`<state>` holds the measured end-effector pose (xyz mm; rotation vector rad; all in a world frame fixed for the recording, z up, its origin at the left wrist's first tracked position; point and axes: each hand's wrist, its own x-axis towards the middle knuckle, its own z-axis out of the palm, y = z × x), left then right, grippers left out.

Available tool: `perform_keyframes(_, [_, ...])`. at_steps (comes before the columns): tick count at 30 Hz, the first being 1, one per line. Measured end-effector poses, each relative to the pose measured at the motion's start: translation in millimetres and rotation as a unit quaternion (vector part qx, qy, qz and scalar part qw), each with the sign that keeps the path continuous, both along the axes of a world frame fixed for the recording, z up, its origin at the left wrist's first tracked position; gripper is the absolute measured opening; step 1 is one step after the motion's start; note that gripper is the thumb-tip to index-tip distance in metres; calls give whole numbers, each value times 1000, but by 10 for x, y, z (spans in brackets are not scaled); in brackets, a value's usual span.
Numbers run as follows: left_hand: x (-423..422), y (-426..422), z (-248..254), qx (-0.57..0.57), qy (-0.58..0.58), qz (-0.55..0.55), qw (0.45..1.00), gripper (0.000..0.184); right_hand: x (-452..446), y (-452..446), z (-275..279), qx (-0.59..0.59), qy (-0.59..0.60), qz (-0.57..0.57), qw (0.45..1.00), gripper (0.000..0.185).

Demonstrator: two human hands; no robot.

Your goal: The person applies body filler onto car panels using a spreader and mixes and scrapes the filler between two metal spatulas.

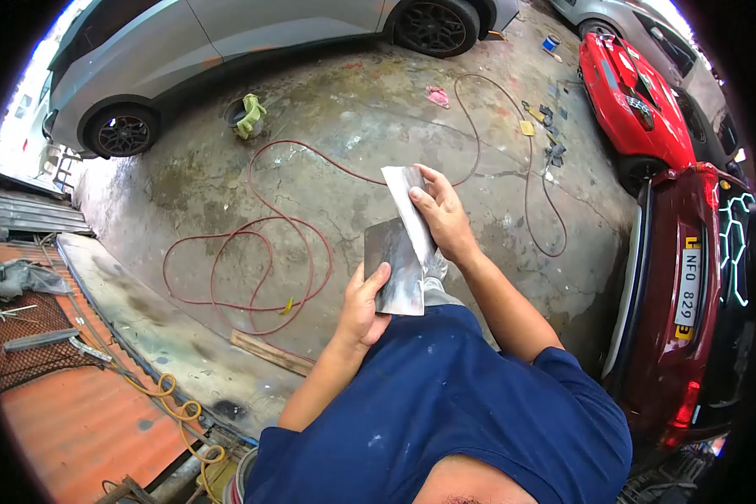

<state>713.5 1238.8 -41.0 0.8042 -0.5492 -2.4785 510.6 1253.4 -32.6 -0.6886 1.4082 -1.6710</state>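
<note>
My left hand [365, 307] is closed on a flat, dark grey rectangular plate [392, 256], thumb on its face, with pale smears toward its lower edge. A second flat grey plate [405, 186], with a white strip along its left side, is gripped by my right hand [441, 214]. That second plate slants across the upper right of the first, and the two overlap in front of my chest. The right fingers behind it are partly hidden. Whether the plates are spreaders or sanding sheets I cannot tell.
A red hose [265, 223] lies looped over the concrete floor [378, 126]. A bucket [237, 118] with a green cloth [249, 116] stands near a silver car [286, 25]. Red and maroon cars line the right. A long pale panel [143, 319] and orange corrugated sheet [84, 437] are at left.
</note>
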Motion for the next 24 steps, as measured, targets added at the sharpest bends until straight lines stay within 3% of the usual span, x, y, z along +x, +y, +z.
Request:
perform_keyframes(4, [16,-67,122,17,-21,13,1000,39,124,270,-418,-13,64,-36,997,62])
perform_keyframes(7, [53,-213,98,-27,-39,38,998,40,138,753,-741,70,161,-17,984,65])
perform_keyframes(9, [121,-376,185,-87,-78,9,993,41,-63,993,-625,104,197,-10,975,69])
perform_keyframes(15, [134,-465,314,-209,-79,-127,966,45,-520,648,384,98,511,-38,853,70])
perform_keyframes(20, [71,-474,428,-234,-110,-140,956,45,-391,546,321,56,600,32,798,69])
perform_keyframes(24, [76,-600,355,-233,-107,-143,956,43,-89,662,222,5,607,97,789,68])
